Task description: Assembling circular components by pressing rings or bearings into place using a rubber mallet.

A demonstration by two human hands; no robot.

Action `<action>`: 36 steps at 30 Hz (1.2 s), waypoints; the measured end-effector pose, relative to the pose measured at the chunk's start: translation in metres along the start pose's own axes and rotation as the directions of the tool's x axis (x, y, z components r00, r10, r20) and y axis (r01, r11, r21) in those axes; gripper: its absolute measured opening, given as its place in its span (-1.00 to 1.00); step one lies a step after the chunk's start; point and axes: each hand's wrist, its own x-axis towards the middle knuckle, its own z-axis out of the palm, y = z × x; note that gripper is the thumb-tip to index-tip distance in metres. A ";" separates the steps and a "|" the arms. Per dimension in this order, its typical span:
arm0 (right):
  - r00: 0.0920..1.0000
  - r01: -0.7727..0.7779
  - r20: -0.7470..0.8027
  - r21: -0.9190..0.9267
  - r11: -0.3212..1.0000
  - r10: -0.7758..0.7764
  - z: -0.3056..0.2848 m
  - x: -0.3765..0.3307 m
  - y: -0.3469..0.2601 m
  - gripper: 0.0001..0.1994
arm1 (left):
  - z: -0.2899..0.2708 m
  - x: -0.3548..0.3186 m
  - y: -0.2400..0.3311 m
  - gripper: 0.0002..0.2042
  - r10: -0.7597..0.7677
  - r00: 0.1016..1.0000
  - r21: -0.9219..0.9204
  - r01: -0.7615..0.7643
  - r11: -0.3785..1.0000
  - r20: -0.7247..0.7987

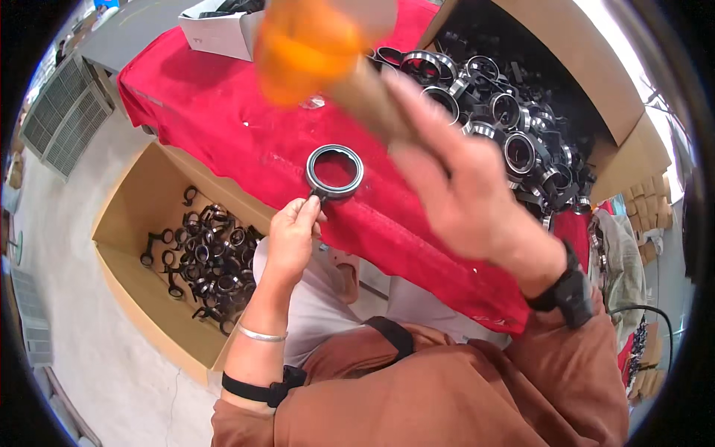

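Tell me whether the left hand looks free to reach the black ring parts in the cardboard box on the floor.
Probably not right now: the left hand is pinching a black ring clamp on the red cloth. The floor box sits open just below it, nothing covering the parts.

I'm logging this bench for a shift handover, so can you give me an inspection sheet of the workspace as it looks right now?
Surface: table under a red cloth, bare around the ring.
Job's things: black ring clamp lying on the cloth, pinched at its tab by the left hand; wooden-handled mallet with an orange head raised in the right hand, blurred.
Clutter: open carton of ring clamps on the table at right; white box at the far edge.
Fingers: both hands closed on their items.
Cables: black cable at lower right.
Surroundings: floor carton of black clamps at left; grey floor grilles.
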 end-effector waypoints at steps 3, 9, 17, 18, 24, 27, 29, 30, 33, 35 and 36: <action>0.984 -0.037 0.160 -0.215 0.976 0.072 0.035 -0.034 0.039 -0.47 | 0.012 0.000 0.006 -0.73 -0.017 1.000 -0.061 0.016 0.998 -0.010; 1.000 -0.002 -0.018 0.108 0.994 0.004 -0.005 -0.007 0.018 -0.54 | 0.006 0.000 0.002 -0.76 -0.025 1.000 0.013 0.025 1.000 0.002; 0.994 -0.103 -0.059 -0.216 0.971 0.093 0.014 -0.025 0.073 -0.53 | -0.003 -0.004 0.000 -0.77 -0.021 0.999 0.006 0.021 1.000 0.037; 0.918 -0.372 0.070 -0.194 0.908 0.391 0.008 -0.019 0.071 -0.54 | -0.003 0.000 0.000 -0.77 -0.028 0.998 0.037 0.026 0.999 0.050; 0.980 -0.029 -0.196 0.074 0.997 0.043 -0.011 0.012 0.037 -0.58 | -0.003 -0.006 0.003 -0.78 -0.019 1.000 -0.076 0.020 0.997 0.014; 0.950 0.044 -0.313 0.120 0.992 -0.004 0.001 0.013 0.028 -0.59 | -0.008 -0.006 0.004 -0.79 -0.038 0.999 0.039 0.037 0.999 0.027; 0.999 0.037 -0.028 0.042 0.998 -0.036 0.021 -0.006 0.056 -0.58 | -0.003 -0.005 0.004 -0.79 -0.021 0.999 0.009 0.021 1.000 0.038; 0.983 -0.159 0.087 -0.010 0.987 0.159 0.021 -0.003 0.061 -0.57 | -0.003 -0.004 0.003 -0.79 -0.011 0.999 -0.020 0.012 1.000 0.030; 0.896 -0.392 0.242 0.032 0.919 0.374 0.010 0.008 0.068 -0.52 | -0.005 -0.003 -0.001 -0.77 0.013 0.999 -0.015 -0.013 1.000 0.042; 0.889 -0.456 0.171 0.242 0.856 0.425 0.003 0.001 0.056 -0.52 | -0.002 -0.006 0.004 -0.78 -0.002 0.999 -0.038 0.003 0.999 0.035; 0.893 -0.448 0.114 0.303 0.841 0.435 -0.005 0.002 0.042 -0.52 | -0.003 -0.007 0.006 -0.78 -0.009 1.000 -0.064 0.010 0.998 0.019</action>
